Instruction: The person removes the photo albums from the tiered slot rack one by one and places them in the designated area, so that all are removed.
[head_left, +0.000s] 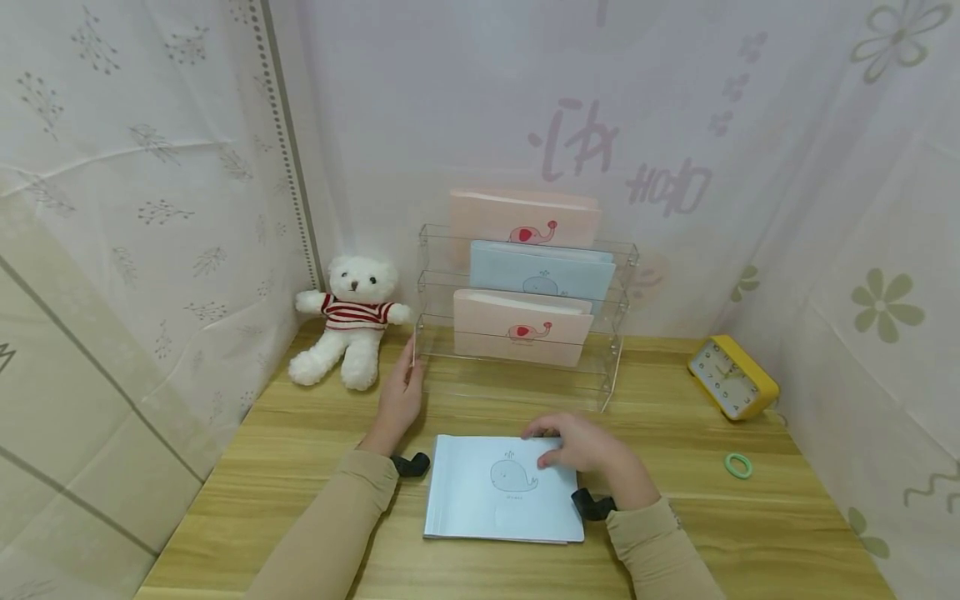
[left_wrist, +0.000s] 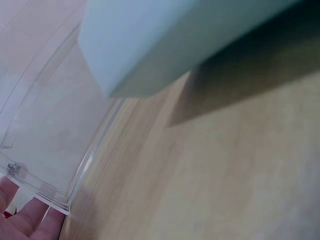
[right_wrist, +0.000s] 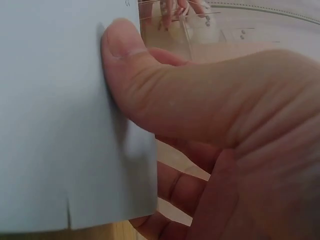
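Note:
A pale blue notebook (head_left: pixel 487 508) with a whale on its cover lies over the desk in front of me; its corner looms large in the left wrist view. My right hand (head_left: pixel 588 446) pinches its far right part, thumb (right_wrist: pixel 127 65) on the cover and fingers (right_wrist: pixel 182 187) behind. An edge of another sheet or cover peeks out below it. Ahead stands a clear tiered rack (head_left: pixel 517 379) holding pink elephant notebooks (head_left: pixel 487 329) and a blue whale one (head_left: pixel 495 265). Against the rack's left side rests my left hand (head_left: pixel 399 400), its visible fingers (left_wrist: pixel 32 217) fairly straight.
Left of the rack sits a white teddy bear (head_left: pixel 356 337) in a red-striped top. On the right of the wooden desk (head_left: pixel 675 533) are a yellow clock (head_left: pixel 731 377) and a green ring (head_left: pixel 738 466). Patterned curtains (head_left: pixel 480 108) hang around the back and sides.

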